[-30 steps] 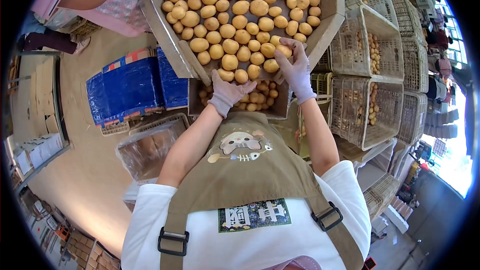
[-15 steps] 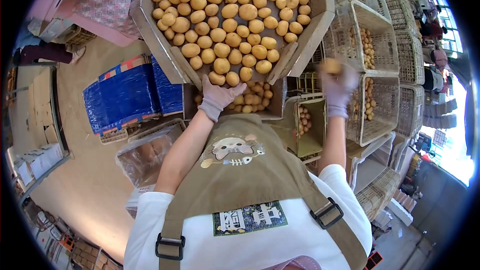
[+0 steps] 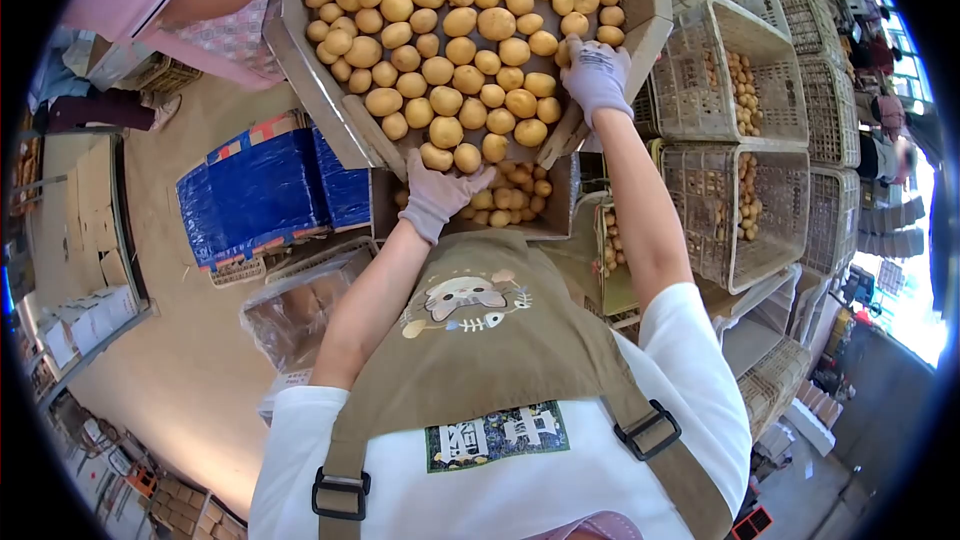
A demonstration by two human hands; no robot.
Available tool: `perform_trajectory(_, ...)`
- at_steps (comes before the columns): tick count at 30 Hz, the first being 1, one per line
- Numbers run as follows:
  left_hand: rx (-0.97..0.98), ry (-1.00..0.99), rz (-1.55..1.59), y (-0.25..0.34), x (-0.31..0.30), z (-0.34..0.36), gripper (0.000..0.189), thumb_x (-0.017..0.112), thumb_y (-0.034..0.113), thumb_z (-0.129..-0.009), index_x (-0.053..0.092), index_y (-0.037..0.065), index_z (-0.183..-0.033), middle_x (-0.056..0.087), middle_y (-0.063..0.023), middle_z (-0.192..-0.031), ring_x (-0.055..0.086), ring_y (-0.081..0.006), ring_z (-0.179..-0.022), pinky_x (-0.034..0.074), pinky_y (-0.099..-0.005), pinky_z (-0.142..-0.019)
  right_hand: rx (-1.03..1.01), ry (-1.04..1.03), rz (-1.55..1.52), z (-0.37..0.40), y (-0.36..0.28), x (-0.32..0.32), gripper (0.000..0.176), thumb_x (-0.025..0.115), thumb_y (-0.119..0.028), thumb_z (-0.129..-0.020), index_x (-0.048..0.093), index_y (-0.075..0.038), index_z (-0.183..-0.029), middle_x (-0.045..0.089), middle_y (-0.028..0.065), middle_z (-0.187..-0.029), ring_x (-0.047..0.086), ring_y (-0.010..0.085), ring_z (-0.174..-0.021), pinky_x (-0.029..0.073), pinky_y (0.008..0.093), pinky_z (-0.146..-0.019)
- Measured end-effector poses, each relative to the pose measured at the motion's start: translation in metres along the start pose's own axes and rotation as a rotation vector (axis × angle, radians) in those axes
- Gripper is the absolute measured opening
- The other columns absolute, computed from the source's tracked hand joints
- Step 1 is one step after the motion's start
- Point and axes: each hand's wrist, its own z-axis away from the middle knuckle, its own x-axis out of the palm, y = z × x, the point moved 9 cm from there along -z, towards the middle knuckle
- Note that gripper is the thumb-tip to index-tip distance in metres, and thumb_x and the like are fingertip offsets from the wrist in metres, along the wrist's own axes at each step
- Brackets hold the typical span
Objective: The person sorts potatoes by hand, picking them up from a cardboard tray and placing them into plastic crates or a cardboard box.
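Note:
Yellow-brown potatoes (image 3: 460,22) cover the floor of a wide sorting tray (image 3: 325,105) in front of me. My left hand (image 3: 440,198), in a pale glove, lies at the tray's narrow near mouth. Its thumb and fingers are spread just below the nearest potatoes, holding none. Under it is a lower bin (image 3: 560,202) with more potatoes. At the tray's right side, my gloved right hand (image 3: 598,75) has its fingers curled on a potato (image 3: 563,52), partly hidden by them.
Plastic crates (image 3: 735,225) with some potatoes stand at the right. A narrow yellowish container (image 3: 618,285) with potatoes is near my right forearm. Left of the tray are a blue-wrapped stack (image 3: 255,190) and a plastic-lined box (image 3: 290,315). Another person's pink-clad arm (image 3: 130,0) is at upper left.
My right hand has moved left from beside the crates, where it carried a potato, to the tray's right side. That potato is no longer seen in it. My left hand stays put.

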Motion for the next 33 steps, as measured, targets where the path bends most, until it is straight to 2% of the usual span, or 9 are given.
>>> perform_trajectory(8,0.018,-0.018,0.092,0.001,-0.004,0.000,0.071,0.042,0.062,-0.091,0.038,0.015,-0.145,0.033,-0.0159,-0.149,0.034,-0.0413,-0.133,0.032,-0.0700,-0.106,0.027,-0.189,-0.084,-0.012,-0.002,0.018,0.041,0.067,-0.034,-0.084,0.060,-0.019,-0.122,0.062,0.0169,-0.119,0.062,0.0372,-0.109,0.044,0.0535,-0.096)
perform_trajectory(11,0.053,-0.041,-0.052,0.005,0.002,0.000,0.067,0.041,0.059,-0.093,0.038,0.017,-0.145,0.035,-0.0112,-0.150,0.034,-0.0383,-0.136,0.032,-0.0691,-0.107,-0.168,0.247,-0.142,0.019,-0.022,-0.003,0.043,0.067,-0.035,-0.084,0.061,-0.019,-0.123,0.059,0.0169,-0.126,0.058,0.0374,-0.117,0.041,0.0539,-0.100)
perform_trajectory(15,0.077,0.253,-0.285,0.012,-0.011,0.016,0.062,0.040,0.057,-0.094,0.039,0.020,-0.144,0.038,-0.0055,-0.151,0.038,-0.0321,-0.137,0.029,-0.0660,-0.109,-0.466,-0.075,-0.315,0.089,-0.072,0.020,0.038,0.062,-0.041,-0.088,0.068,-0.016,-0.116,0.058,0.0158,-0.134,0.059,0.0365,-0.118,0.042,0.0481,-0.105)
perform_trajectory(17,0.167,0.081,-0.645,0.026,-0.035,-0.003,0.054,0.045,0.049,-0.095,0.042,0.018,-0.140,0.041,-0.0056,-0.149,0.039,-0.0271,-0.137,0.029,-0.0584,-0.110,-0.166,-0.244,-0.604,0.056,-0.049,0.033,0.033,0.059,-0.035,-0.091,0.068,-0.014,-0.115,0.063,0.0159,-0.127,0.064,0.0375,-0.106,0.048,0.0442,-0.098)
perform_trajectory(19,0.233,-0.093,-0.848,0.031,-0.029,-0.005,0.044,0.053,0.037,-0.096,0.046,0.016,-0.134,0.043,-0.0054,-0.147,0.038,-0.0237,-0.138,0.037,-0.0481,-0.109,-0.179,0.173,-0.633,0.026,-0.042,-0.015,0.032,0.053,-0.029,-0.093,0.067,-0.013,-0.117,0.062,0.0159,-0.126,0.065,0.0389,-0.101,0.051,0.0456,-0.091)
perform_trajectory(23,0.064,0.171,-0.176,0.010,0.014,0.019,0.078,0.044,0.065,-0.091,0.033,0.015,-0.150,0.035,-0.0071,-0.156,0.029,-0.0274,-0.145,0.017,-0.0640,-0.113,0.013,-0.073,-0.510,-0.023,-0.051,0.012,0.037,0.051,-0.029,-0.090,0.061,-0.015,-0.123,0.059,0.0199,-0.123,0.058,0.0371,-0.114,0.047,0.0417,-0.095)
perform_trajectory(29,0.075,0.227,-0.147,0.016,-0.002,0.018,0.099,0.044,0.077,-0.084,0.015,0.018,-0.158,0.016,-0.0057,-0.165,0.014,-0.0282,-0.152,0.001,-0.0717,-0.111,-0.093,0.081,-0.825,0.013,-0.036,-0.009,0.025,0.060,-0.016,-0.088,0.062,-0.015,-0.113,0.062,0.0162,-0.109,0.064,0.0347,-0.096,0.051,0.0420,-0.087)
perform_trajectory(31,0.057,0.242,-0.137,0.015,0.003,0.021,0.101,0.044,0.077,-0.085,0.011,0.017,-0.159,0.013,-0.0064,-0.166,0.012,-0.0283,-0.152,0.000,-0.0719,-0.112,-0.291,0.376,-0.816,0.031,-0.010,-0.035,0.020,0.063,-0.012,-0.087,0.064,-0.013,-0.106,0.063,0.0144,-0.105,0.065,0.0317,-0.087,0.054,0.0400,-0.081)
perform_trajectory(33,0.056,0.268,-0.136,0.014,0.006,0.021,0.101,0.044,0.078,-0.085,0.010,0.017,-0.159,0.011,-0.0067,-0.166,0.012,-0.0286,-0.152,0.000,-0.0721,-0.112,-0.096,0.758,-0.597,0.044,0.062,-0.073,0.015,0.065,-0.009,-0.084,0.066,-0.010,-0.099,0.066,0.0105,-0.100,0.065,0.0276,-0.082,0.055,0.0380,-0.077)
